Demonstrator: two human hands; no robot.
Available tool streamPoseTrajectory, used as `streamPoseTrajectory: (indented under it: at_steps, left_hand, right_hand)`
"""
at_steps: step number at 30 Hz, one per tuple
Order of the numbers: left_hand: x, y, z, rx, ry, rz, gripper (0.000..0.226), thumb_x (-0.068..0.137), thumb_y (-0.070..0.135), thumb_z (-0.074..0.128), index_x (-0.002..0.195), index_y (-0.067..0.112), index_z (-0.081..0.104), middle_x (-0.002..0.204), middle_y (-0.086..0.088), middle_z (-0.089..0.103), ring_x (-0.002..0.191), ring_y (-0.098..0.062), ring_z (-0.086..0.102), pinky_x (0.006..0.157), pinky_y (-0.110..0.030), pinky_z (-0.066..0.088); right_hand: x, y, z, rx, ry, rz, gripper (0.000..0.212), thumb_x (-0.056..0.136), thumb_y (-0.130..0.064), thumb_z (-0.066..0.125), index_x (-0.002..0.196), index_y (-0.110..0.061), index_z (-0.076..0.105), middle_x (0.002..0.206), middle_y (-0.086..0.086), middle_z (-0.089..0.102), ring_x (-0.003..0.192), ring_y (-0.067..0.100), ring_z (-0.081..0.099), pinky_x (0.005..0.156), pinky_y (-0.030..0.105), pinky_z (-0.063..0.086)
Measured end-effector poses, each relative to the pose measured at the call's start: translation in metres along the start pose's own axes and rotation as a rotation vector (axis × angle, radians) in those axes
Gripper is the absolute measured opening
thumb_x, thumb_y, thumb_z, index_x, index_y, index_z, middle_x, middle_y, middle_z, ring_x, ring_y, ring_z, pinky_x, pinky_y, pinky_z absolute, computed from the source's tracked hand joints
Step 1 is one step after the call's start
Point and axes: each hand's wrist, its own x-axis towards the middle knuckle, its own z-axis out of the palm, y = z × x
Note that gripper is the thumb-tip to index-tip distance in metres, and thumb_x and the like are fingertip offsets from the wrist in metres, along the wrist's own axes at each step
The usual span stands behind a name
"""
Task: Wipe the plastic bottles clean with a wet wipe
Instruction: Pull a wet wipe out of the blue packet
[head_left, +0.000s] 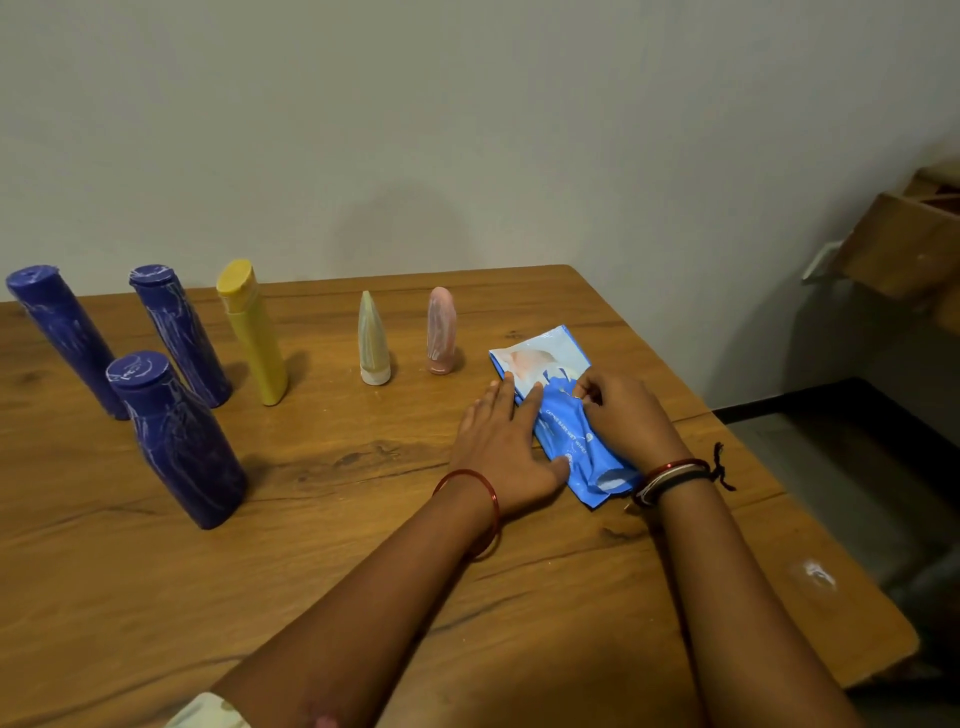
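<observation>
Our left hand (501, 449) lies flat, pinning the soft blue wipe pack (558, 415) at the table's (363, 545) right side; our right hand (623, 410) pinches its top, fingers curled; the pack looks light and crinkly, so we hold it down; the streaked bottles (179, 436) stand apart to the left, probably light, tippy and best gripped mid-body.

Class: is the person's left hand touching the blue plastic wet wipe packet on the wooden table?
Touching. The head view shows the left hand lying flat with its fingers pressed on the blue plastic wet wipe packet's left edge.
</observation>
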Motion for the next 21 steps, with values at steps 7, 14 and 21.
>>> streamPoseTrajectory:
  at_steps: [7,14,21]
  left_hand:
    - [-0.0021,0.0031,-0.0027,-0.006,-0.011,0.000,0.097,0.067,0.062,0.037,0.152,0.037,-0.002,0.162,-0.006,-0.009,0.148,-0.022,-0.007,0.119,-0.038,0.003]
    - [-0.0002,0.0020,0.0011,0.042,-0.006,0.012,0.098,0.068,0.066,0.033,0.151,0.036,-0.006,0.162,-0.001,-0.008,0.148,-0.023,-0.005,0.117,-0.039,0.002]
    - [0.0015,0.0007,0.0017,0.039,-0.026,0.012,0.099,0.067,0.068,0.033,0.151,0.036,-0.009,0.162,-0.002,-0.009,0.148,-0.022,-0.007,0.117,-0.039,0.001]
  right_hand:
    - [0.0042,-0.0004,0.0007,0.186,-0.003,0.013,0.012,0.088,-0.013,0.062,0.082,-0.017,0.071,0.086,-0.002,0.070,0.077,0.009,0.061,0.067,0.025,0.050]
    - [0.0019,-0.0040,0.0006,0.045,0.094,-0.123,0.010,0.094,-0.019,0.054,0.087,-0.016,0.061,0.079,0.001,0.064,0.069,0.016,0.057,0.063,0.033,0.046]
    - [0.0035,-0.0042,0.0014,-0.134,0.122,-0.130,0.015,0.099,-0.023,0.042,0.095,-0.014,0.053,0.076,0.007,0.061,0.067,0.022,0.055,0.058,0.034,0.043]
